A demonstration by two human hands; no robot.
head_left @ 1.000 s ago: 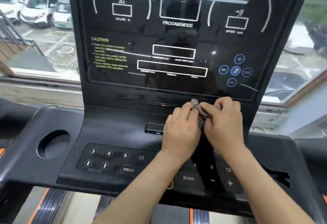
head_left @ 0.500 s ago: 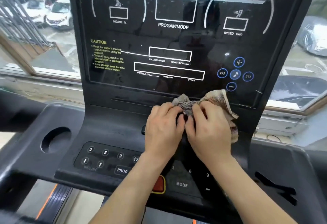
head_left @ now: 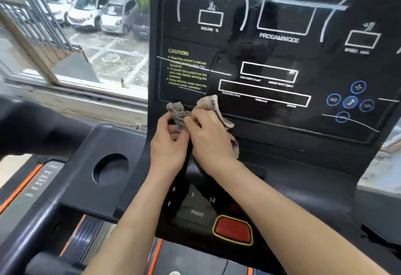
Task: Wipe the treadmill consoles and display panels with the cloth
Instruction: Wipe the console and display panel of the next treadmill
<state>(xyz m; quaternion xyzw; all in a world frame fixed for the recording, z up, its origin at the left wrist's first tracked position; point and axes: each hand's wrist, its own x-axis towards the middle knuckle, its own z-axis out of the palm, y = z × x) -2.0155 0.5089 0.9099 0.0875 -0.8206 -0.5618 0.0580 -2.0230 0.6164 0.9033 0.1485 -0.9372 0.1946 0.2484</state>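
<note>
A crumpled grey-brown cloth (head_left: 208, 104) is bunched between both hands at the lower left corner of the black display panel (head_left: 271, 62). My left hand (head_left: 168, 142) grips its left end, fingers curled round the fabric. My right hand (head_left: 209, 138) pinches the middle of the cloth, and a loose end hangs down past its far side. Both hands hover over the console deck (head_left: 293, 190), just above the keypad with the PROG key (head_left: 197, 212). Whether the cloth touches the panel is unclear.
A round cup holder (head_left: 110, 169) lies left of my hands. A red stop button (head_left: 233, 232) sits near my right forearm. Blue media buttons (head_left: 350, 102) are at the panel's right. A window (head_left: 71, 36) with parked cars is behind on the left.
My view and both hands have shifted left along the panel's bottom edge, from under the blue buttons to the lower left corner. The cloth has opened out from a tight wad.
</note>
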